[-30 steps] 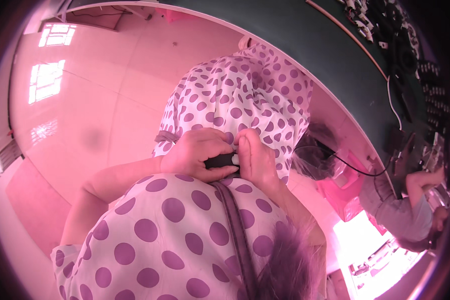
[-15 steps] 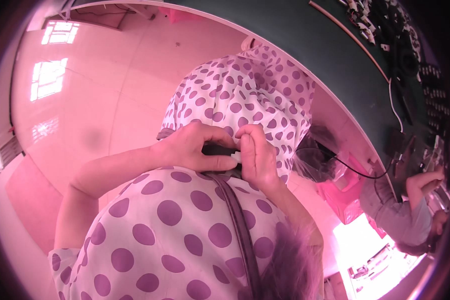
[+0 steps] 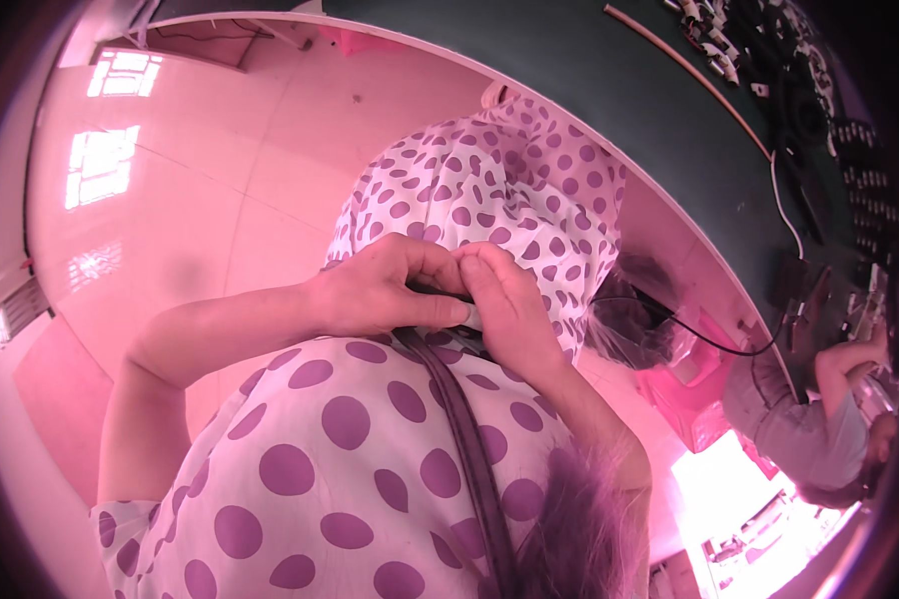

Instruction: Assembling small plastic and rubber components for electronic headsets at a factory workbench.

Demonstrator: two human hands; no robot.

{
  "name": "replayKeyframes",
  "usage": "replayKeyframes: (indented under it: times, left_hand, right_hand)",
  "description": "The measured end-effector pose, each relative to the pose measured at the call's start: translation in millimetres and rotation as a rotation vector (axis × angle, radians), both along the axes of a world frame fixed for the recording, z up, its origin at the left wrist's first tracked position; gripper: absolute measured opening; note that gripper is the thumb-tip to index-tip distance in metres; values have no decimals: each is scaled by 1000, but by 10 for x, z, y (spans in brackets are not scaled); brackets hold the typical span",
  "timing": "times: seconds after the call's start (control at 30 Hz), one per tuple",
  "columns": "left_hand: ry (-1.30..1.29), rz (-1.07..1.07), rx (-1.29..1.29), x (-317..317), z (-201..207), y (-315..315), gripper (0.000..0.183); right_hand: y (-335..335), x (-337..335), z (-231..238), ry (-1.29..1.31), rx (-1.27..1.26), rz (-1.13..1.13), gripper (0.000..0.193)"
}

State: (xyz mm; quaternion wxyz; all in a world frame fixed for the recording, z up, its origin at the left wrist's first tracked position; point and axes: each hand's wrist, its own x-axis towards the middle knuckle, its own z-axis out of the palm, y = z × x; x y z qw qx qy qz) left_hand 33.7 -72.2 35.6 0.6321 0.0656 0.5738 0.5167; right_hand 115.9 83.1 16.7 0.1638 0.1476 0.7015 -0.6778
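At my waist, in front of the spotted dress (image 3: 350, 424), both hands meet. My left hand (image 3: 390, 290) is closed, its index finger curled and its thumb laid along a small dark thing (image 3: 425, 291) that is mostly hidden. Against it presses my right hand (image 3: 509, 314), also closed, thumb and fingers drawn together. A bit of something pale (image 3: 472, 317) peeks out between my left thumb and the right palm; its kind does not show. From just beneath the hands a dark strap (image 3: 459, 419) runs down over the dress front.
A dark green table (image 3: 609, 90) curves across the upper right, carrying a thin rod (image 3: 689, 75), cables and small parts. A clear plastic bag (image 3: 629, 324) hangs by a pink stool (image 3: 689, 389). Another person's arm (image 3: 839, 374) reaches over the table at the right.
My right hand has tipped over toward the left, its fingertips now meeting the left fingers. The gap between the hands has narrowed, covering most of the dark thing and the pale piece.
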Motion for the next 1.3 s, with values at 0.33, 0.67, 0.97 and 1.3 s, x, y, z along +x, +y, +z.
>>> replayKeyframes:
  times: [0.33, 0.67, 0.97, 1.3]
  left_hand:
    - [39, -18, -7, -78, 20, 22, 31]
    - [1430, -91, 281, -50, -67, 26, 36]
    - [1580, 66, 281, 69, -241, 36, 31]
    - [1649, 11, 328, 20, -195, -40, 29]
  right_hand:
    - [-11, -43, -59, 158, 196, 33, 17]
    - [16, -99, -120, -9, 10, -152, 19]
    - [-18, -99, -259, -82, -33, -187, 20]
    - [-58, -138, -247, -81, 20, -186, 22]
